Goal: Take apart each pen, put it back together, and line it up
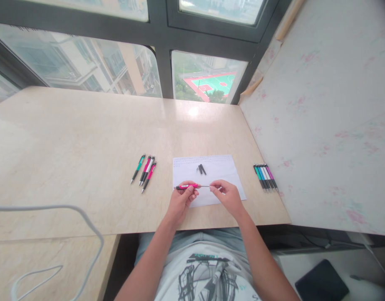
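Observation:
Over the lower part of a white paper sheet, my left hand grips a pink pen barrel, which lies level across the fingers. A thin ink refill sticks out of the barrel's right end. My right hand pinches the refill's far end between thumb and fingertips. Just above the hands, small black pen parts lie on the paper; a tiny piece beside them is too small to name. Faint lines of writing run along the sheet's top.
Several click pens in green, pink and white lie to the left of the paper. A neat row of several pens sits at the right, near the floral wall. A white cable loops over the table's left front. Windows stand behind the tabletop.

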{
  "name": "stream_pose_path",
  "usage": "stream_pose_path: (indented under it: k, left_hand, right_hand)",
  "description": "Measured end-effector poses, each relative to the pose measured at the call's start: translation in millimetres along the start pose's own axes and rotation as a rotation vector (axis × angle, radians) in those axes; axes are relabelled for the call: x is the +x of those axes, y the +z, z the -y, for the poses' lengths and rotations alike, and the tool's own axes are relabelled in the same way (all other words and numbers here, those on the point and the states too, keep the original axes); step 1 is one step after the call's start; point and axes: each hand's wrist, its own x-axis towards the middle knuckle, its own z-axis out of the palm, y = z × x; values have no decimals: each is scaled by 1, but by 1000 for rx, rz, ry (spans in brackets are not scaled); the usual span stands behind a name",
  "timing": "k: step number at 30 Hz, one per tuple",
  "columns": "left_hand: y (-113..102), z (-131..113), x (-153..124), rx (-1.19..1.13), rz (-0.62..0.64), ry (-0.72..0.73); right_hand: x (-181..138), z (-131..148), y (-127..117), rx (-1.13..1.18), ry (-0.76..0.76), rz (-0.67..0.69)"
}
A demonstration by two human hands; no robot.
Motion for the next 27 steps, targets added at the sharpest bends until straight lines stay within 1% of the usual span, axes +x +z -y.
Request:
stream_pose_path:
  k: [3, 5, 7, 8, 9, 11, 14, 17, 20, 23, 25, 27]
  left_hand:
    - [0, 0, 0, -25, -17, 9]
    - [0, 0, 0, -41, -33, 12]
    - [1, -2, 0, -57, -44, 13]
    - [1, -2, 0, -63, -46, 12]
    - [1, -3, 0, -66, -47, 11]
    - [1, -3, 0, -66, -41, 5]
    - [0, -2, 0, -70, -28, -6]
    - [0, -2, 0, -70, -19, -5]
    - [1, -3, -1, -69, -19, -7]
    - [2, -4, -1, -73, -25, -11]
    - [2, -4, -2, -68, -20, -14]
    - [2, -3, -2, -46, 2, -15]
  right_hand:
    - [3, -5, -2, 23, 20, -47]
    - [10, -10, 0, 16, 34, -125]
    - [20, -15, 5, -69, 19, -202]
    - [26, -17, 8, -146, -6, -218]
    - [31, -19, 12, -240, -42, -216]
    - [42, -21, 20, -324, -71, -224]
    - [53, -21, 29, -384, -76, -249]
    - [57, -20, 33, -427, -70, -259]
    - [57, -20, 31, -438, -63, -253]
    - [51, -17, 23, -431, -49, -259]
    - [42, -13, 17, -359, -30, -254]
    - [31, -6, 11, -206, -19, -211]
